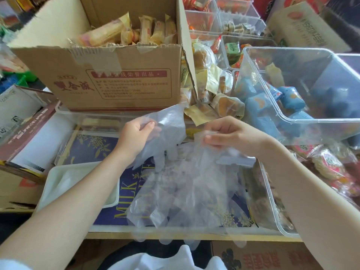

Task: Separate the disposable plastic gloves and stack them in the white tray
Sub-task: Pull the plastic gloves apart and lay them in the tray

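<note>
My left hand [136, 134] pinches the cuff of one clear plastic glove [169, 131], which hangs with its fingers pointing down. My right hand [231, 133] pinches the top of a bunch of clear gloves [187, 191] that drapes down over a blue "MILK" box. The two hands are a short way apart, and the single glove is pulled off to the left of the bunch. The white tray [52, 184] lies at the lower left under my left forearm, with some thin clear plastic in it.
A large cardboard box [109, 75] of wrapped snacks stands behind the hands. Clear plastic bins [292, 78] with blue and yellow snack packs fill the right side. A long clear bin [272, 201] surrounds the blue box [124, 201]. More cartons sit at the left.
</note>
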